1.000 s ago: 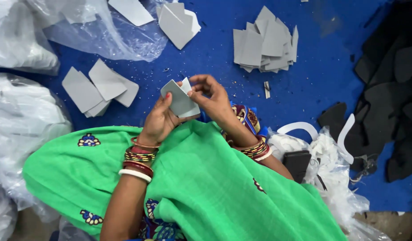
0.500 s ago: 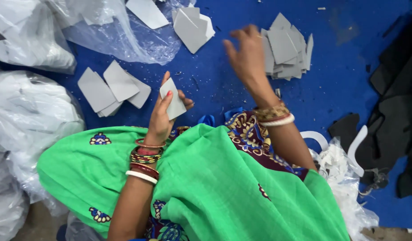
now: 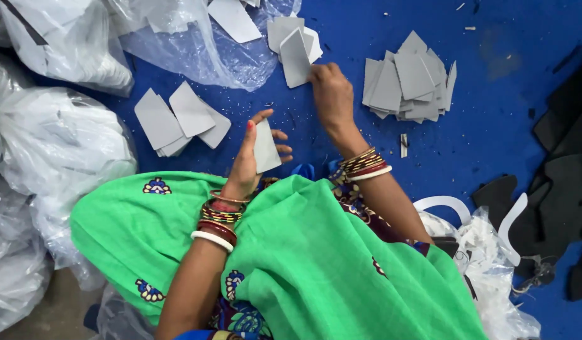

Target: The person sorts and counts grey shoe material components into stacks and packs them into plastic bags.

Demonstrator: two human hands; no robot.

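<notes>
My left hand [image 3: 248, 157] holds a small grey cut piece [image 3: 266, 146] upright above my green-draped lap. My right hand [image 3: 330, 94] reaches forward onto the blue surface and grips the edge of another grey piece [image 3: 295, 58], the top one of a small pile near the clear plastic sheet. A larger heap of grey pieces [image 3: 407, 79] lies just right of that hand. A third group of grey pieces [image 3: 181, 119] lies left of my left hand.
Clear plastic bags stuffed with white material [image 3: 58, 138] crowd the left side. Crumpled clear plastic [image 3: 196, 50] lies at the top. Black cut pieces [image 3: 565, 170] cover the right edge. A bag with white curved strips [image 3: 486, 233] sits at my right knee.
My right hand left the piece held at my lap, swung out toward the right heap, then came to the middle pile and took hold of a grey piece. My left hand kept its piece.
</notes>
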